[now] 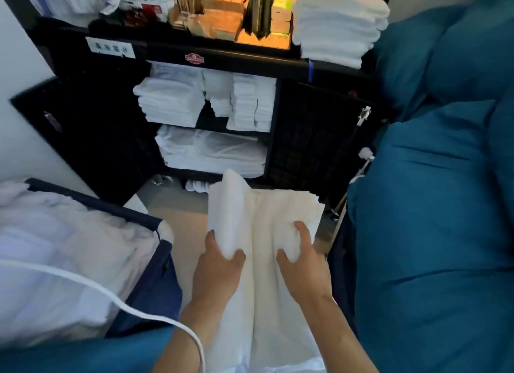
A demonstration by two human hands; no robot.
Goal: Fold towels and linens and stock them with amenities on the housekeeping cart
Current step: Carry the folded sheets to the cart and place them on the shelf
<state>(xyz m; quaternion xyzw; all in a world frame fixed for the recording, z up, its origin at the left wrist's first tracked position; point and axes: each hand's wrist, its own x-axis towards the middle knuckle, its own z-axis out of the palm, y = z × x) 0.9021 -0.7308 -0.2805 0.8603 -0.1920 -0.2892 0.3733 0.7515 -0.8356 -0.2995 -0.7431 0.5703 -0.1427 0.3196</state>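
- The housekeeping cart (172, 58) fills the far side of my view: black frame, both doors swung open, its top tray crowded with amenity packets (219, 16) and a tall stack of folded white towels (338, 25) at the right end.
- A teal fabric mass (434, 192) crowds the whole right edge, close beside my right arm.
- At lower left a navy-rimmed linen hamper (155, 275) holds loose white laundry, its corner just beside my left wrist.
- Inside the cart, the upper shelf carries several stacks of folded whites (172, 100); the lower shelf holds flatter folded sheets (211, 153).
- The white towel (267, 261) I work on hangs in front of the cart, doubled lengthwise, a deep crease down its middle.
- My left hand (219, 269) pinches the towel's raised left fold, thumb in front.
- My right hand (303, 258) has its grip curled round the right fold.
- Bare floor shows only in a narrow strip between hamper and towel.
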